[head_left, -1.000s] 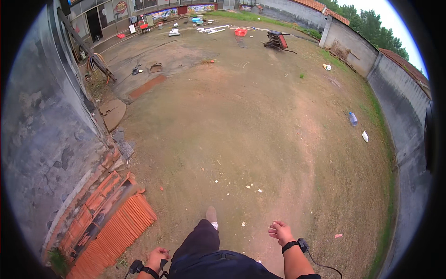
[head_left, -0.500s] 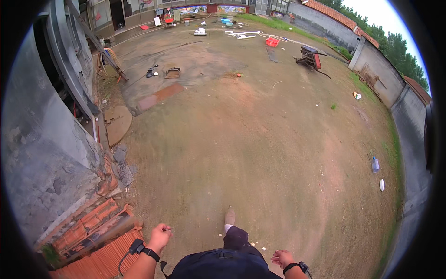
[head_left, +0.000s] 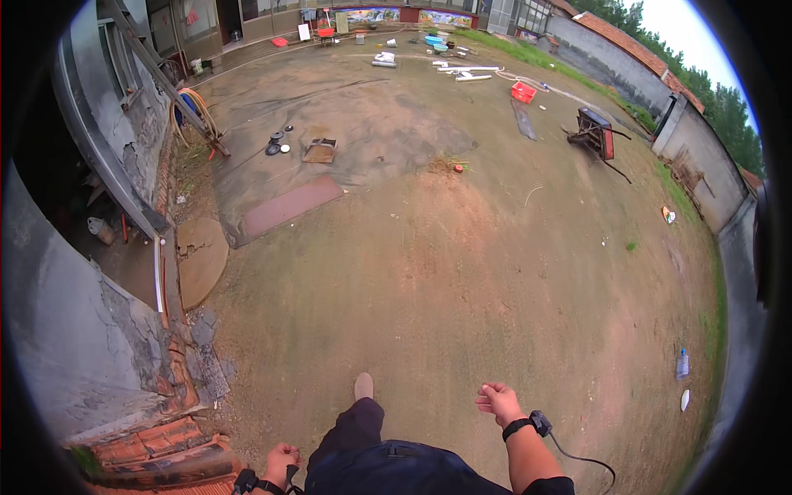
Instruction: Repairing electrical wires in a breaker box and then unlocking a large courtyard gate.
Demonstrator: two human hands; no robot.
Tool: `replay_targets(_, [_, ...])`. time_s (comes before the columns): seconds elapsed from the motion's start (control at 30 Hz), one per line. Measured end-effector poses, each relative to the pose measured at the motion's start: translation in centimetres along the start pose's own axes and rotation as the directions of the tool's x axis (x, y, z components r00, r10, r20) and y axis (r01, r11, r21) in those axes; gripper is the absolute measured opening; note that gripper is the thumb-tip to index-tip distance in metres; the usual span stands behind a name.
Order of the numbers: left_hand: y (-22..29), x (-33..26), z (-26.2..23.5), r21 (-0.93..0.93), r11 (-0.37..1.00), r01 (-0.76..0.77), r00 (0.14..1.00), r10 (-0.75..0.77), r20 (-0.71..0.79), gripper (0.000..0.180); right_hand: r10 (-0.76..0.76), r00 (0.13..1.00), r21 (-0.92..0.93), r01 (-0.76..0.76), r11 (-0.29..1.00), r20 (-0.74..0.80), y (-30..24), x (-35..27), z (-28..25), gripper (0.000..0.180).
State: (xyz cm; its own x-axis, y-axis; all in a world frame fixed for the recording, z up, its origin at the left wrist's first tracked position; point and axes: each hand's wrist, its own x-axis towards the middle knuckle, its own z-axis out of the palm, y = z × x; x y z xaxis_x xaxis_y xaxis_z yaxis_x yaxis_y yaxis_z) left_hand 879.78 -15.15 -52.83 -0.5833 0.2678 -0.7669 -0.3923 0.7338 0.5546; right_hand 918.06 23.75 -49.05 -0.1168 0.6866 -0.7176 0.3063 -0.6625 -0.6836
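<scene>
1. Bare dirt yard [head_left: 462,272] fills the view, and neither hand holds anything; a person strides across it, one shoe [head_left: 363,385] planted ahead.
2. The right hand [head_left: 497,402] swings forward at waist height, fingers loosely curled and empty, a black wrist strap [head_left: 528,426] trailing a thin cable.
3. The left hand [head_left: 281,462] hangs low by the hip, curled shut on nothing visible, just beside stacked red roof tiles [head_left: 157,450] along a crumbling grey wall [head_left: 74,330].
4. Well apart on the right, a plastic bottle [head_left: 682,364] lies in the dirt; a red crate [head_left: 523,91] and an overturned cart [head_left: 596,132] sit far across the yard.
</scene>
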Motion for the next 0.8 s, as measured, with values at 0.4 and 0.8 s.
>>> replay_targets(0.4, [47.5,26.6,8.2,-0.021,0.935,-0.355,0.935,0.355,0.008,0.014,0.359,0.927,0.082,-0.352,0.932,-0.103,-18.1,24.7,3.3,0.024])
replay_targets(0.8, [69.7,41.8,14.4,-0.162,0.985,-0.058,0.986,0.031,-0.165,0.011,0.116,0.992,-0.095,-0.111,0.989,0.041,-62.7,58.0,21.0,0.028])
